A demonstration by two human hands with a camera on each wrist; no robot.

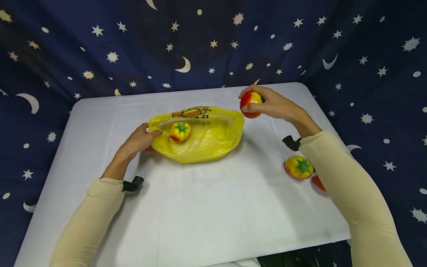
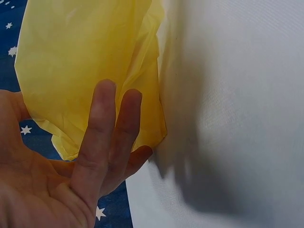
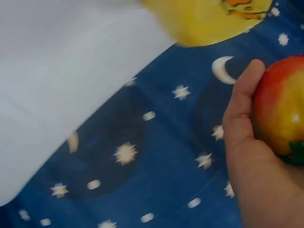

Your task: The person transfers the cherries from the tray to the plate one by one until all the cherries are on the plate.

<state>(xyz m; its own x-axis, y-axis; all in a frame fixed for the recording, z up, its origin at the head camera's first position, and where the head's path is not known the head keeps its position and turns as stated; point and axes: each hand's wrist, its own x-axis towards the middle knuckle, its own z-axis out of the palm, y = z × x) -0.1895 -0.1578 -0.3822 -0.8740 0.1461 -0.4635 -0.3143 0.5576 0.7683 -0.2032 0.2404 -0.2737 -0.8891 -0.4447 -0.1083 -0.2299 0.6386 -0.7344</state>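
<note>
A yellow plastic bag (image 1: 213, 139) lies spread with its mouth open toward me, dark print along its far rim. My left hand (image 1: 138, 139) pinches the bag's left edge; in the left wrist view several fingers of that hand (image 2: 95, 156) extend behind the yellow film (image 2: 80, 57). Inside the bag, near its left end, sits a yellow-and-red toy fruit (image 1: 180, 131) with a green leafy cap. My right hand (image 1: 271, 104) grips another red-and-yellow toy fruit (image 1: 250, 105), held in the air just beyond the bag's right end. This fruit (image 3: 282, 104) also shows in the right wrist view, partly cut off.
On the white table (image 1: 200, 207), a yellow toy fruit (image 1: 299, 167) with a green cap lies near my right forearm. Beside it is a red one (image 1: 320, 183), partly hidden by the sleeve. A dark blue star-and-moon curtain (image 1: 213, 44) borders the table's back and sides.
</note>
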